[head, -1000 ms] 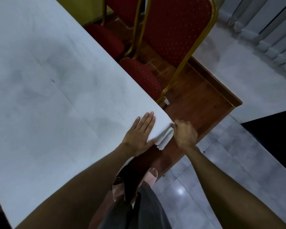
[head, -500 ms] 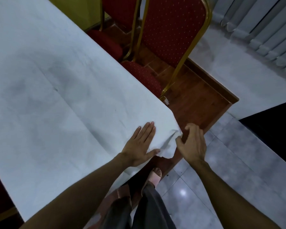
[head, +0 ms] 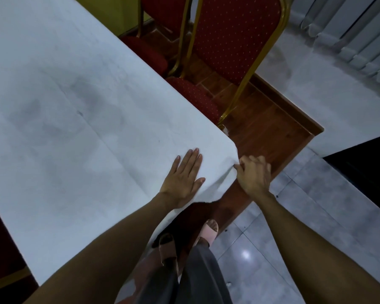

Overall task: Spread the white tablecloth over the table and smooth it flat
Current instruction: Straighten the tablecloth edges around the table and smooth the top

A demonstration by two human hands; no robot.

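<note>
White cloth (head: 79,119) already covers the desk as a person works its near corner. Left hand (head: 182,178) lies flat, fingers together, pressing the cloth down just inside the corner, apparently to anchor it. Just to its right, the right hand (head: 253,174) is pinched on the overhanging cloth edge, pulling it taut so that the fold between the hands can flatten. Faint creases run away from the left hand across the desk. Beyond the right hand, red chairs (head: 235,38) stand tucked close.

It looked like a banquet or dining hall: red gold-framed banquet chairs (head: 235,40) stood beside a cloth-covered table (head: 64,95), perhaps a restaurant.
</note>
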